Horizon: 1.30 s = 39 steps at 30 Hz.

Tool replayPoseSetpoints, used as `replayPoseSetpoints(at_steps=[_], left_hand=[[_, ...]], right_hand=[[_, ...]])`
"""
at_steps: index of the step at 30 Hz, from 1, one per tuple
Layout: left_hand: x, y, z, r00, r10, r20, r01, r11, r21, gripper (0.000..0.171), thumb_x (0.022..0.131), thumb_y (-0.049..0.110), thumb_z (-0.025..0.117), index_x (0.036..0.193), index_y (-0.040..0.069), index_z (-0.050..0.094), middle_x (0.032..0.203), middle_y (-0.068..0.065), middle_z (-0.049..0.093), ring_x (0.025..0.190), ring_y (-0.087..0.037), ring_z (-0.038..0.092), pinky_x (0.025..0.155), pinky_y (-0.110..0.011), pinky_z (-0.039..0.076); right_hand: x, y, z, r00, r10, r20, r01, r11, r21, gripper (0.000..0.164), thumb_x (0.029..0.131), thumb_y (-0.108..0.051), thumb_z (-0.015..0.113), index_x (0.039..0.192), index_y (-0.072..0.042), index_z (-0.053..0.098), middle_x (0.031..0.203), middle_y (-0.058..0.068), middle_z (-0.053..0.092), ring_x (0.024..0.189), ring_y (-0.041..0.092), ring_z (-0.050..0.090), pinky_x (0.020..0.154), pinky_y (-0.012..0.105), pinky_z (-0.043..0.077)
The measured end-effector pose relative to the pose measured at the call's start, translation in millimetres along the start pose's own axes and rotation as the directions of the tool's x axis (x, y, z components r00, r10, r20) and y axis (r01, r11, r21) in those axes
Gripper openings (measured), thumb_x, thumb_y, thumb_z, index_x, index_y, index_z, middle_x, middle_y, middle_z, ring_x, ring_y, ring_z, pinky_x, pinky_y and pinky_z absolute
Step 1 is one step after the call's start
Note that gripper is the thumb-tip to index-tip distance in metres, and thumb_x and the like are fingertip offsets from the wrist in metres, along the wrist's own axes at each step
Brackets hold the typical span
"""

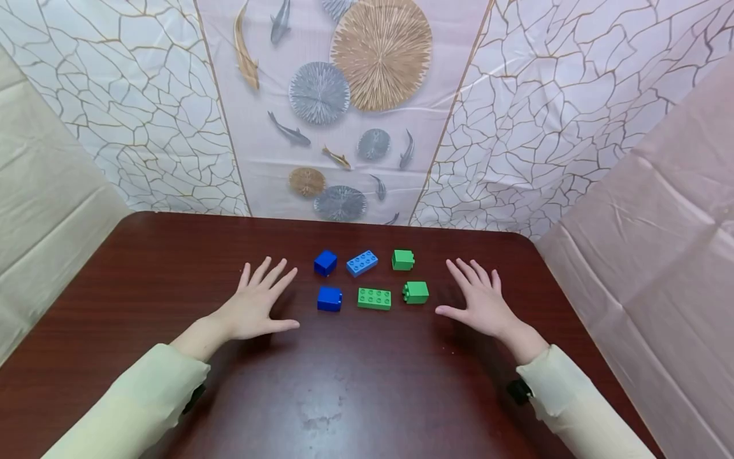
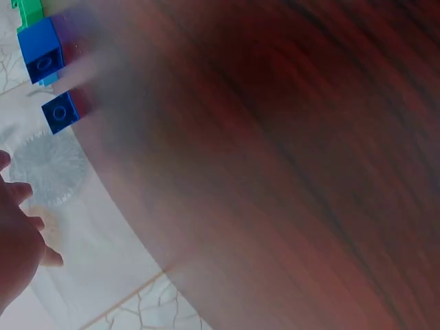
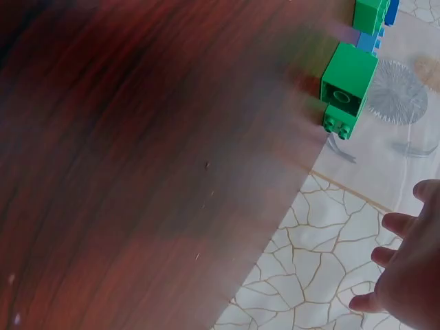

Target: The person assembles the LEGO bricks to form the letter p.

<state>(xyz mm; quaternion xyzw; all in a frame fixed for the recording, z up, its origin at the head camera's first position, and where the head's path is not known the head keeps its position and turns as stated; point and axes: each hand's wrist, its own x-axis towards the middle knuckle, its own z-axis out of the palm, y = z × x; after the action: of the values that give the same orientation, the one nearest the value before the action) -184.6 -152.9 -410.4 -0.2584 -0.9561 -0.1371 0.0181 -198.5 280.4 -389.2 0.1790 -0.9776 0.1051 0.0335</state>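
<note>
My left hand (image 1: 250,308) is spread with straight fingers over the table, left of the bricks and holding nothing. Nearest to it are two dark blue bricks, one at the back (image 1: 325,262) and one in front (image 1: 329,299). On the other side my right hand (image 1: 482,303) is spread too, touching no brick. Two small green bricks, a rear one (image 1: 403,260) and a front one (image 1: 415,292), lie closest to it on their sides. Between these pairs sit a light blue brick (image 1: 362,262), turned at an angle, and a long green brick (image 1: 374,298), both studs up.
The dark reddish-brown table (image 1: 321,389) has a glossy top with worn marks near the front. A patterned cloth (image 1: 367,121) hangs behind its far edge. Pale padded panels (image 1: 648,255) flank it on both sides.
</note>
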Motion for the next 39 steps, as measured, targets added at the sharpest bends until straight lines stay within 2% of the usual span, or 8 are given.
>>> replayPoseSetpoints(at_steps=[10,19,25,32,39], left_hand=[[21.1,11.2,6.6,0.997,0.073,0.001,-0.073,0.997,-0.04,0.092,0.074,0.056,0.069,0.145,0.009,0.033,0.15,-0.018,0.031,0.139,-0.042,0.021,0.108,-0.067,0.01],[39.3,25.0,10.9,0.992,0.093,0.083,-0.087,0.993,-0.073,0.09,0.076,0.055,0.069,0.146,0.011,0.032,0.149,-0.015,0.033,0.138,-0.039,0.026,0.11,-0.064,0.015],[50.0,31.3,19.3,0.989,0.108,0.103,-0.099,0.991,-0.095,0.086,0.077,0.052,0.069,0.144,0.01,0.034,0.146,-0.014,0.038,0.133,-0.035,0.034,0.109,-0.058,0.024],[61.8,41.5,23.8,0.984,0.081,0.161,-0.068,0.994,-0.088,0.072,0.083,0.041,0.068,0.141,0.009,0.04,0.138,-0.013,0.046,0.127,-0.031,0.042,0.106,-0.05,0.033],[68.7,46.2,27.1,0.984,0.093,0.152,-0.086,0.995,-0.05,0.04,0.088,0.024,0.066,0.12,0.004,0.053,0.114,-0.011,0.06,0.11,-0.027,0.056,0.095,-0.042,0.046]], right_hand=[[14.9,-11.9,9.7,0.999,-0.039,0.0,0.039,0.999,0.036,0.096,0.073,-0.05,0.073,0.147,-0.012,0.027,0.145,0.018,0.035,0.133,0.04,0.028,0.104,0.064,0.018],[26.5,-21.2,17.5,0.997,-0.056,0.048,0.052,0.995,0.087,0.094,0.072,-0.047,0.076,0.145,-0.008,0.031,0.141,0.019,0.04,0.128,0.038,0.036,0.102,0.059,0.032],[31.4,-25.2,22.4,0.995,-0.07,0.071,0.061,0.99,0.127,0.092,0.072,-0.044,0.076,0.144,-0.007,0.033,0.139,0.018,0.042,0.125,0.036,0.039,0.1,0.053,0.04],[35.0,-27.8,26.7,0.993,-0.055,0.107,0.041,0.99,0.131,0.091,0.073,-0.045,0.076,0.145,-0.01,0.033,0.137,0.016,0.044,0.123,0.033,0.041,0.096,0.051,0.044],[38.4,-30.1,28.3,0.988,-0.053,0.142,0.034,0.991,0.133,0.09,0.073,-0.047,0.075,0.144,-0.01,0.034,0.138,0.015,0.044,0.123,0.032,0.042,0.096,0.05,0.045]])
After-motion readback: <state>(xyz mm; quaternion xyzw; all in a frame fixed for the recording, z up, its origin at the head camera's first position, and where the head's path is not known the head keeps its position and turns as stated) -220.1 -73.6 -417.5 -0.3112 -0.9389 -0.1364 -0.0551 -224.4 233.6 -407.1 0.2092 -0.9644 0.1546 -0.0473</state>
